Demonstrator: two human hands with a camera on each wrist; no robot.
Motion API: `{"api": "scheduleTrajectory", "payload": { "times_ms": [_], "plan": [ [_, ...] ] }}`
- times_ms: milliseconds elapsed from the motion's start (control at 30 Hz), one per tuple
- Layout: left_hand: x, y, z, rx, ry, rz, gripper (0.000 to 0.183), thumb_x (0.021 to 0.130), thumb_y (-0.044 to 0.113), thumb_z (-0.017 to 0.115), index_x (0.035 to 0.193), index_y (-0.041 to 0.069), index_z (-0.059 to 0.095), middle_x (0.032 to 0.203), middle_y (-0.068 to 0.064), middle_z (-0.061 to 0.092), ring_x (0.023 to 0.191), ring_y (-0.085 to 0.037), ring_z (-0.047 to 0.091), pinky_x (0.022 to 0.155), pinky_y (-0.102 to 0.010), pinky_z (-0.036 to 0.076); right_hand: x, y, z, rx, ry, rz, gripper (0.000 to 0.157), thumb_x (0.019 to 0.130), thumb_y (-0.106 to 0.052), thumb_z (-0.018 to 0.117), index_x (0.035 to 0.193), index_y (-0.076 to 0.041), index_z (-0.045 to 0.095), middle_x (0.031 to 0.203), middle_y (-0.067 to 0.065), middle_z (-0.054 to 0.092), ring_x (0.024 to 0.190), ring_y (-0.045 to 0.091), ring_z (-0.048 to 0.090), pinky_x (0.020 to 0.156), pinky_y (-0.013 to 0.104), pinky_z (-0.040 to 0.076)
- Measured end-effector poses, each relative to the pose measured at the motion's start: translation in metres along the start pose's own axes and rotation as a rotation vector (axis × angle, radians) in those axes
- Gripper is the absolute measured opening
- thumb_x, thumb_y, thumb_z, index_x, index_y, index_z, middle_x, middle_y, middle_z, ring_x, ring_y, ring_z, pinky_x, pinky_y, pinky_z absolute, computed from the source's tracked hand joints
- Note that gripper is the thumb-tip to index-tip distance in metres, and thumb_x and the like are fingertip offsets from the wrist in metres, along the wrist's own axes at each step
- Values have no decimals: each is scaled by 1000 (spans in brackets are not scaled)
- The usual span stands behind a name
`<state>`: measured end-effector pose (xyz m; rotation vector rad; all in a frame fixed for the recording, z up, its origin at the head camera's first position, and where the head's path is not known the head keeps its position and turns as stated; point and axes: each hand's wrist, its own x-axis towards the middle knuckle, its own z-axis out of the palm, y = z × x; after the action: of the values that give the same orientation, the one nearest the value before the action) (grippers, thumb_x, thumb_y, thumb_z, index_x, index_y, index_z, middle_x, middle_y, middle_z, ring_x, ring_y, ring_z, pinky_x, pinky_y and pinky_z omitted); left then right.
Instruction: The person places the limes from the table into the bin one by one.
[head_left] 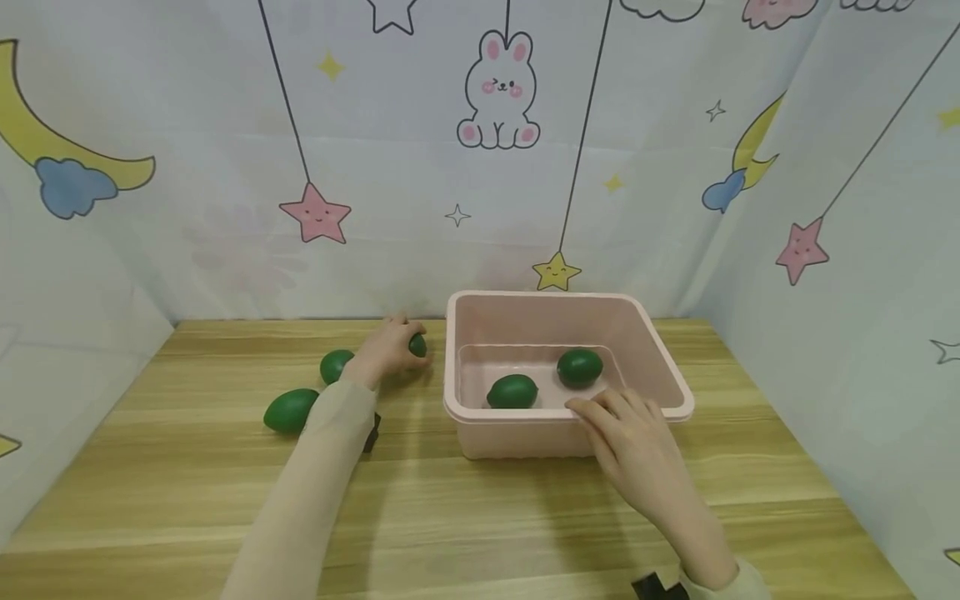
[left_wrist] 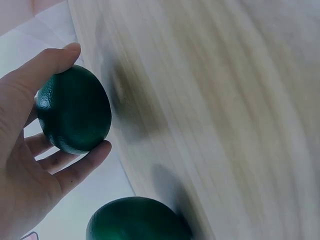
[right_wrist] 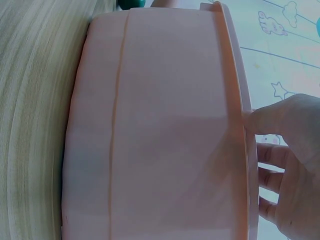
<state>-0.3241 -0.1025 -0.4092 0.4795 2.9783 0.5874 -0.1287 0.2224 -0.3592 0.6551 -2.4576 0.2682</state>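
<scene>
My left hand [head_left: 384, 352] is at the back of the table, left of the pink plastic box [head_left: 517, 442]. It holds a dark green lime [left_wrist: 75, 110] between thumb and fingers; the lime's shadow falls on the wood beside it. My right hand [head_left: 643, 457] grips the box's front rim, its thumb on the near side and the fingers reaching over, as the right wrist view shows. Inside the box lie two limes, one near the front left [head_left: 513, 392] and one farther right [head_left: 580, 367].
Two more limes lie on the wooden table [head_left: 435, 517] left of the box: one [head_left: 335, 367] close behind my left wrist, another [head_left: 289, 412] nearer, partly hidden by the sleeve. A white patterned curtain [head_left: 405, 275] hangs along the back and sides.
</scene>
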Motion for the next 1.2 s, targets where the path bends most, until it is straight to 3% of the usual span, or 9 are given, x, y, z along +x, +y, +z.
{"api": "scheduleTrajectory", "payload": {
  "times_ms": [833,1200],
  "plan": [
    [-20,10,-14,54,93,73,61,76,39,70,128,13,51,124,-14,49,114,-31,45,94,-47,44,1,0,0,-2,4,4,24,83,-18,61,107,-22,65,88,-6,58,86,14,51,71,31,36],
    [-31,21,-26,5,125,81,61,75,40,70,128,15,51,125,-13,47,116,-32,44,93,-50,44,1,0,1,-7,2,4,25,82,-17,63,107,-21,65,87,-5,58,84,13,50,70,31,36]
  ]
}}
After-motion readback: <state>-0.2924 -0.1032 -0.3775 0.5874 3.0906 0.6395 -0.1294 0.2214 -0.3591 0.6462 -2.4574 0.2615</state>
